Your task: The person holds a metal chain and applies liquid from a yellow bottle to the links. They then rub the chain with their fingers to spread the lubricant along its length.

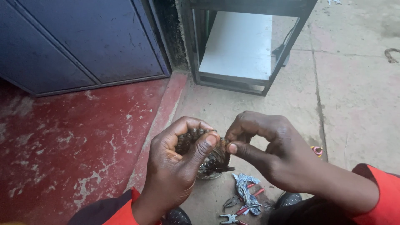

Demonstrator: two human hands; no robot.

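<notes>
A dark, round wound coil (210, 160) is held above the concrete floor (354, 112), clasped in the left hand (179, 166); its top edge is pinched by the right hand (271, 154); red-handled pliers (239, 206) lie below; a black metal frame (246, 46) stands beyond

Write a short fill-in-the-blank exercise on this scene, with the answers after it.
1. The left hand grips a dark round wire ____.
2. The pliers lie on the ____ below the hands.
3. The door at upper left is ____.
4. The right hand pinches the coil with thumb and ____.

Answers: coil; floor; blue; forefinger
</notes>
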